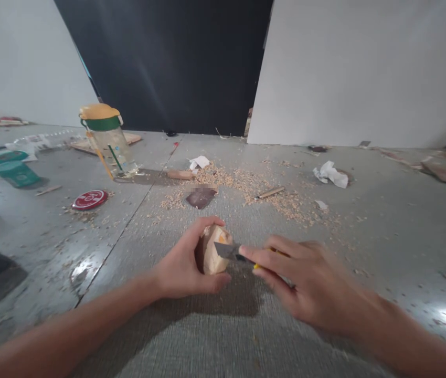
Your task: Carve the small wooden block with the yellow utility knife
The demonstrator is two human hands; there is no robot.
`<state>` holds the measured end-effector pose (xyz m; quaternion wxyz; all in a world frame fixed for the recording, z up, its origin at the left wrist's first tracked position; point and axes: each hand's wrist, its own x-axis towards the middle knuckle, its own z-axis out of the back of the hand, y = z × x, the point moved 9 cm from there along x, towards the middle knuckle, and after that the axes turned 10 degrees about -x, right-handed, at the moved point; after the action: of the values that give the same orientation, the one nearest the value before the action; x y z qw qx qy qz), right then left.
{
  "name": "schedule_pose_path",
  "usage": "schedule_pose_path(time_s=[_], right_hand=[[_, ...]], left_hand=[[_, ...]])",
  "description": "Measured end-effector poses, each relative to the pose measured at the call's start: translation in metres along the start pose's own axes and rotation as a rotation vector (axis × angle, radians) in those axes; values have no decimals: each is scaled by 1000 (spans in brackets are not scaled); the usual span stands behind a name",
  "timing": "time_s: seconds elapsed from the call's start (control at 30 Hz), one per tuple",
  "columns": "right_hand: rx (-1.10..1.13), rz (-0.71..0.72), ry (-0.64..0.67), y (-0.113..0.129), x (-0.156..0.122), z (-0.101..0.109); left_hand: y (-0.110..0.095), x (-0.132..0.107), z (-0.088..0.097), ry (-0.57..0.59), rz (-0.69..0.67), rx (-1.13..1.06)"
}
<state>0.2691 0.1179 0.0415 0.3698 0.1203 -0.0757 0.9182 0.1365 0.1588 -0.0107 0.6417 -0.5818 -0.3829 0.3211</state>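
My left hand (186, 262) grips a pale carved block of wood (212, 252), thumb along its lower side and fingers around the far side. In my right hand (301, 275) is a utility knife (229, 252) with a broad grey blade and some yellow showing on its handle. My index finger lies along the base of the blade. The blade's tip is over the right face of the block; whether it cuts in, I cannot tell. Part of the handle is hidden in my fingers.
Wood shavings (242, 184) lie scattered beyond my hands, with a dark flat piece (201, 198), a small stick (271, 192) and crumpled paper (331, 174). Leftward are a yellow-lidded bottle (110, 147), a red round lid (89, 199) and a teal container (16, 174). Panels stand behind.
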Motion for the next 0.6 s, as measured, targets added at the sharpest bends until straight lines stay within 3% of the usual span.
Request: schedule_pose_path(time_s=[0.4,0.5,0.6], right_hand=[[-38,12,-11,4,1,-4],[-54,-11,-57,-14,1,-2],[-87,-166,-154,-52,-3,4]], left_hand=[[-2,1,-3,8,-12,-2],[-1,0,-2,14,8,28],[-1,-2,1,-5,20,155]])
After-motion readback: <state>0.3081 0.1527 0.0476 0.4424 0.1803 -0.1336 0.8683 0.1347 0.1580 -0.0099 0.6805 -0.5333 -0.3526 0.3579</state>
